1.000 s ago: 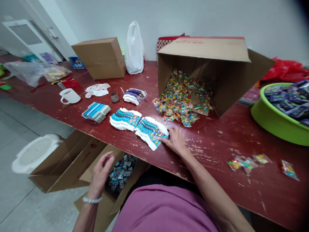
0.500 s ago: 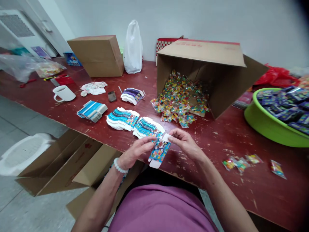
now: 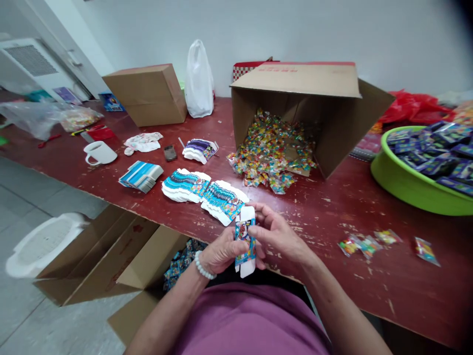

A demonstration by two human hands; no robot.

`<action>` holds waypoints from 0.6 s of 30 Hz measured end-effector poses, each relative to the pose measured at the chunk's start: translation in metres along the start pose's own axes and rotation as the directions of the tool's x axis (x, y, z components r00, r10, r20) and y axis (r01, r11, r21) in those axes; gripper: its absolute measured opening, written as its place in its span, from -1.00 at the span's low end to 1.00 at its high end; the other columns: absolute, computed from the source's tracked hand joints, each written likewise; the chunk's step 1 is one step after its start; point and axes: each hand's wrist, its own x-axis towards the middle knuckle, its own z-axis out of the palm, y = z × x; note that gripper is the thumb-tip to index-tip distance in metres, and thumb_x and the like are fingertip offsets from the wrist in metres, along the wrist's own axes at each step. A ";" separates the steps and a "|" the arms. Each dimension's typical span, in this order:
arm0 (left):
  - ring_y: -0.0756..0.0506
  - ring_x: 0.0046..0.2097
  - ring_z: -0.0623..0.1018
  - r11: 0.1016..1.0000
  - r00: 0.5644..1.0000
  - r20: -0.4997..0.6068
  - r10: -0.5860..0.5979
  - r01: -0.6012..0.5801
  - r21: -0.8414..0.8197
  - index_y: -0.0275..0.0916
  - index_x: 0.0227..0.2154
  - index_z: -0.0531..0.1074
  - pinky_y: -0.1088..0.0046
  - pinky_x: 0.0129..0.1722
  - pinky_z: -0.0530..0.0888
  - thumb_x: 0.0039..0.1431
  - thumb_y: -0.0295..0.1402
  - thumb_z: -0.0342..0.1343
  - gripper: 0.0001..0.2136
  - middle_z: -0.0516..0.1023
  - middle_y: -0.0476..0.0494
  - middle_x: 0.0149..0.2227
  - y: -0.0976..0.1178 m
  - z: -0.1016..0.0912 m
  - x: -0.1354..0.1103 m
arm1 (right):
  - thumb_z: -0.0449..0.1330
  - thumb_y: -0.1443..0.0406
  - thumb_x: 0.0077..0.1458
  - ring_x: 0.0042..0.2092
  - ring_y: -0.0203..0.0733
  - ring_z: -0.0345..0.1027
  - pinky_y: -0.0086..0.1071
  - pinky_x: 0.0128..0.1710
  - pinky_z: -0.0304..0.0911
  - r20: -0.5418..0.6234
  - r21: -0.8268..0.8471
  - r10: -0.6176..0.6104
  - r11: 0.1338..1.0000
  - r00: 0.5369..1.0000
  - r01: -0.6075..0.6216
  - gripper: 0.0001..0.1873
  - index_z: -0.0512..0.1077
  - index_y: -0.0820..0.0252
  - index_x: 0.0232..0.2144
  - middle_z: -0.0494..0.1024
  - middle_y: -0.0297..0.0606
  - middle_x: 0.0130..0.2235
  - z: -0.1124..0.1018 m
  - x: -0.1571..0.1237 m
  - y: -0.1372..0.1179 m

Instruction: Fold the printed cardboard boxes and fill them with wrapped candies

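Between my two hands, close to my body at the table's front edge, is a small blue printed candy box [image 3: 243,230] with white flaps open at both ends. My left hand [image 3: 224,250] is closed on its left side, thumb across the front. My right hand [image 3: 275,231] grips its right side, thumb on the printed face and fingers behind. Just beyond lie two fanned stacks of flat blue cartons [image 3: 222,201], one beside the other. A fan of purple cartons [image 3: 199,150] and a stack of light-blue cartons [image 3: 140,176] lie farther off.
A tipped cardboard box [image 3: 295,81] spills wrapped candies [image 3: 275,148] onto the red table [image 3: 314,222]. Right of it stands a green basin [image 3: 410,190] of dark packets. Several loose candy packets [image 3: 369,246] lie nearer. A mug [image 3: 100,153] stands left; an open carton [image 3: 148,261] sits below.
Both hands have drawn the candy box nearer my body and turned it more upright. My left hand has gone from loosely outstretched fingers to gripping its side.
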 end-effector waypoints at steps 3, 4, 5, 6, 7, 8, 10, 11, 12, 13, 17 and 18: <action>-0.19 -0.35 0.60 0.999 0.999 -0.025 0.021 -0.021 0.034 -0.33 -0.14 0.52 0.34 -0.31 0.51 -0.17 -0.02 0.38 -0.43 0.60 -0.24 -0.36 0.001 0.003 0.001 | 0.38 0.24 -0.03 -0.60 -0.42 0.24 -0.58 -0.72 0.14 0.030 0.017 0.081 0.997 0.996 -0.082 -0.37 0.30 -0.02 0.09 0.53 -0.33 -0.28 0.006 -0.008 0.004; -0.18 -0.37 0.60 0.999 0.999 -0.040 0.018 -0.017 0.038 -0.33 -0.12 0.52 0.34 -0.34 0.51 -0.18 -0.02 0.38 -0.41 0.60 -0.24 -0.36 0.001 0.004 0.001 | 0.37 0.24 -0.02 -0.59 -0.42 0.24 -0.58 -0.71 0.15 0.040 0.021 0.097 0.995 0.994 -0.098 -0.40 0.33 0.00 0.07 0.52 -0.35 -0.32 0.007 -0.009 0.004; -0.17 -0.39 0.60 0.999 0.998 -0.063 0.017 -0.014 0.040 -0.33 -0.12 0.52 0.36 -0.37 0.51 -0.18 -0.03 0.39 -0.41 0.60 -0.24 -0.35 0.001 0.005 0.001 | 0.36 0.23 0.00 -0.60 -0.42 0.23 -0.57 -0.69 0.16 0.042 0.026 0.099 0.995 0.994 -0.100 -0.45 0.35 0.02 0.05 0.51 -0.36 -0.36 0.008 -0.011 0.004; -0.14 -0.42 0.59 0.999 0.995 -0.093 0.021 -0.017 0.042 -0.33 -0.12 0.52 0.38 -0.40 0.50 -0.18 -0.05 0.39 -0.42 0.60 -0.23 -0.35 0.001 0.005 0.001 | 0.34 0.20 0.03 -0.60 -0.43 0.22 -0.55 -0.67 0.18 0.041 0.029 0.092 0.995 0.995 -0.093 -0.50 0.38 0.04 0.03 0.50 -0.36 -0.38 0.009 -0.012 0.004; -0.12 -0.43 0.58 0.999 0.992 -0.126 0.031 -0.026 0.044 -0.33 -0.14 0.52 0.40 -0.41 0.50 -0.17 -0.07 0.40 -0.44 0.60 -0.23 -0.34 0.001 0.004 0.001 | 0.32 0.17 0.05 -0.61 -0.43 0.21 -0.54 -0.65 0.19 0.038 0.030 0.077 0.997 0.996 -0.078 -0.55 0.40 0.06 0.01 0.50 -0.36 -0.39 0.009 -0.012 0.004; -0.11 -0.43 0.58 0.998 0.987 -0.154 0.044 -0.037 0.049 -0.34 -0.16 0.52 0.42 -0.42 0.50 -0.16 -0.09 0.40 -0.47 0.60 -0.22 -0.34 0.000 0.004 0.001 | 0.30 0.14 0.08 -0.61 -0.43 0.21 -0.52 -0.63 0.21 0.035 0.029 0.060 0.998 0.998 -0.061 -0.57 0.42 0.07 -0.01 0.49 -0.36 -0.41 0.009 -0.012 0.004; -0.10 -0.43 0.58 0.997 0.980 -0.187 0.065 -0.055 0.061 -0.34 -0.20 0.53 0.42 -0.41 0.50 -0.12 -0.15 0.40 -0.55 0.60 -0.20 -0.35 0.000 0.002 0.001 | 0.29 0.10 0.09 -0.60 -0.40 0.23 -0.50 -0.61 0.23 0.025 0.015 0.033 0.999 0.999 -0.034 -0.57 0.43 0.08 -0.01 0.48 -0.37 -0.44 0.010 -0.012 0.003; -0.09 -0.44 0.57 0.996 0.977 -0.202 0.068 -0.056 0.063 -0.34 -0.22 0.52 0.41 -0.41 0.51 -0.10 -0.17 0.39 -0.58 0.59 -0.18 -0.37 -0.001 0.002 0.001 | 0.28 0.09 0.09 -0.59 -0.38 0.25 -0.49 -0.60 0.24 0.012 0.000 0.026 1.000 1.000 -0.026 -0.57 0.43 0.08 -0.01 0.48 -0.37 -0.44 0.010 -0.011 0.004; -0.08 -0.45 0.56 0.997 0.973 -0.222 0.067 -0.055 0.060 -0.34 -0.24 0.52 0.41 -0.42 0.51 -0.07 -0.19 0.38 -0.62 0.58 -0.16 -0.39 -0.001 0.002 0.002 | 0.28 0.08 0.09 -0.56 -0.36 0.28 -0.48 -0.58 0.26 -0.010 -0.018 0.014 1.000 1.000 -0.014 -0.58 0.44 0.09 -0.03 0.49 -0.36 -0.44 0.010 -0.010 0.004; -0.06 -0.46 0.55 0.997 0.967 -0.245 0.067 -0.056 0.052 -0.34 -0.25 0.51 0.42 -0.44 0.51 -0.06 -0.20 0.37 -0.64 0.56 -0.13 -0.41 -0.001 0.002 0.002 | 0.28 0.08 0.09 -0.53 -0.33 0.31 -0.47 -0.56 0.28 -0.042 -0.037 -0.004 0.999 0.999 0.002 -0.60 0.46 0.11 -0.06 0.50 -0.34 -0.43 0.010 -0.008 0.005; -0.01 -0.42 0.53 0.997 0.954 -0.289 0.075 -0.061 0.055 -0.32 -0.23 0.50 0.44 -0.36 0.52 0.00 -0.22 0.34 -0.67 0.55 -0.09 -0.38 -0.002 0.003 0.007 | 0.31 0.08 0.04 -0.46 -0.27 0.36 -0.43 -0.48 0.33 -0.218 -0.107 -0.098 0.991 0.971 0.076 -0.69 0.53 0.18 -0.27 0.52 -0.31 -0.41 0.009 -0.001 0.012; -0.01 -0.39 0.53 0.995 0.957 -0.280 0.075 -0.055 0.077 -0.32 -0.20 0.50 0.43 -0.31 0.52 0.01 -0.23 0.34 -0.66 0.56 -0.10 -0.36 -0.002 0.002 0.009 | 0.31 0.08 0.03 -0.46 -0.27 0.35 -0.42 -0.48 0.33 -0.250 -0.127 -0.113 0.988 0.962 0.083 -0.69 0.53 0.20 -0.31 0.52 -0.31 -0.42 0.008 0.000 0.014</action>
